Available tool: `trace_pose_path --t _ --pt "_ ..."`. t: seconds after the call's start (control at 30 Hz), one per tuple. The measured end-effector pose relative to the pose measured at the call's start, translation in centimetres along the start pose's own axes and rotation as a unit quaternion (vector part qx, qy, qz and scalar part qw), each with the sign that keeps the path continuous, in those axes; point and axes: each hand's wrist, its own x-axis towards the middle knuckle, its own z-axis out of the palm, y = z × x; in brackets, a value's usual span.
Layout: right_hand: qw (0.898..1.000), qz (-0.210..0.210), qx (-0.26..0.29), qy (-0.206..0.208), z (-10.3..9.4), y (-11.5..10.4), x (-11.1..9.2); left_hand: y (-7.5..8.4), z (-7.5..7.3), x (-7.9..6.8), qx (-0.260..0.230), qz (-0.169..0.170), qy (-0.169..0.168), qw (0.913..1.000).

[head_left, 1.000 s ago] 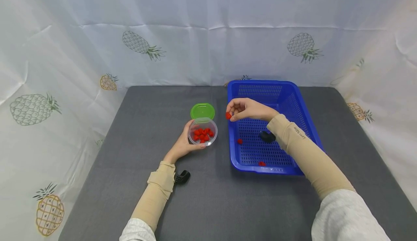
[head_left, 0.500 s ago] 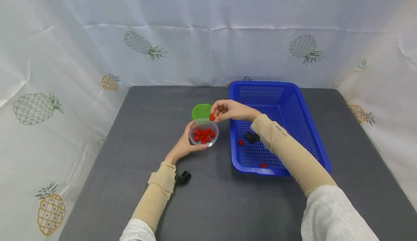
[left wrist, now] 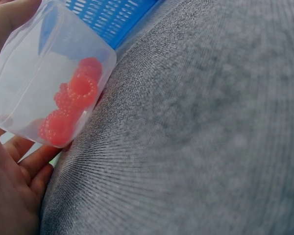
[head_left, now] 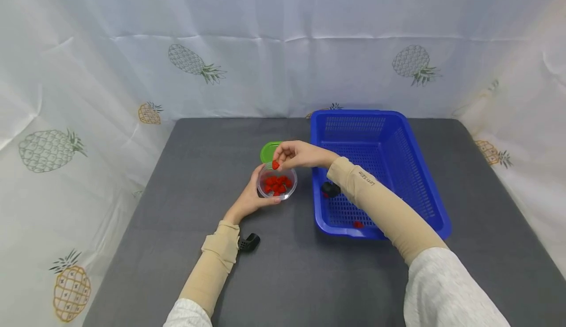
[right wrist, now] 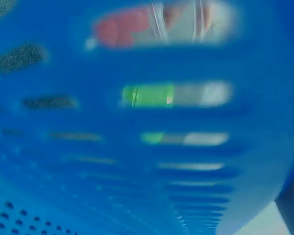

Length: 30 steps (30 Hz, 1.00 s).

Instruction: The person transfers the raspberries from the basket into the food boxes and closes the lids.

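Note:
My left hand [head_left: 252,198] grips a clear plastic tub [left wrist: 27,93] around its side, thumb near the front rim. Several red raspberries [left wrist: 59,128] lie in the bottom of the tub, as the left wrist view shows through its wall. Over the tub's back rim, my right hand [head_left: 304,154] pinches a single raspberry [head_left: 275,165] between thumb and fingertips. A green lid [head_left: 267,152] lies behind the tub, partly hidden by the right hand. In the right wrist view, the blue basket wall fills most of the picture and hides the hand.
A blue perforated basket [head_left: 404,170] stands on the grey table [head_left: 300,278] to the right. Inside it are a raspberry [head_left: 358,224] near the front and another [head_left: 325,195] at the left, partly behind the black wrist camera [head_left: 330,188]. A pineapple-print curtain [head_left: 283,76] hangs behind the table.
My right hand has moved left from above the basket's left rim to over the tub, carrying the pinched raspberry. The left hand and tub have stayed nearly in place.

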Motion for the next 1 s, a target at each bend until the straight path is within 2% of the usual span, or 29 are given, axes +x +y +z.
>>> trace_pose_path --t 0.17,0.37,0.6,0.87,1.0 --pt "0.999 0.016 -0.031 -0.012 0.4 0.1 0.5 0.1 0.0 0.0 0.008 -0.012 0.003 0.9999" --pt "0.994 0.042 -0.096 0.006 0.7 0.1 0.7 0.2 0.1 0.1 0.004 -0.018 0.002 0.9998" --pt "0.990 0.051 -0.131 0.015 0.9 -0.1 0.9 0.2 0.0 0.2 0.003 -0.018 0.005 0.9998" --pt "0.979 0.066 -0.193 0.019 1.3 0.1 1.2 0.0 -0.1 0.2 0.003 -0.019 0.003 0.9998" --pt "0.976 0.064 -0.205 0.018 1.5 0.1 1.3 -0.1 -0.1 0.3 0.001 -0.020 0.002 0.9998"
